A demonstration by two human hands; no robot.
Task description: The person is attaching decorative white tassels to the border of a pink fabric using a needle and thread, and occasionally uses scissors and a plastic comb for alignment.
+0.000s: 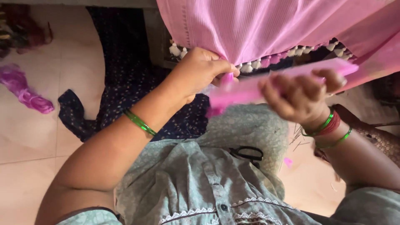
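Your left hand [200, 71] is closed in a pinch, thumb and fingers squeezed on the lower edge of a pink cloth [258, 25] where a small pink tassel [227, 78] hangs just under your fingertips. Your right hand [300, 98] is closed around a flat pink strip [266, 85], blurred, which runs slantwise from below your left hand up toward the right, passing just beside the tassel. The pink cloth hangs down from the top of the view, spreading across the upper right, straight ahead of you and above your lap. Along its bottom edge runs a row of small white and pink tassels [250, 66].

On your left wrist sit green bangles [139, 122]; on your right wrist sit green and red bangles [327, 125]. Black scissors [248, 153] lie on your lap, on the grey-green garment [200, 175] you wear, below both hands. A dark blue dotted cloth [125, 71] lies on the pale tiled floor [29, 141] behind your left arm. Well off to the left, a bundle of purple thread [25, 91] rests on the floor.
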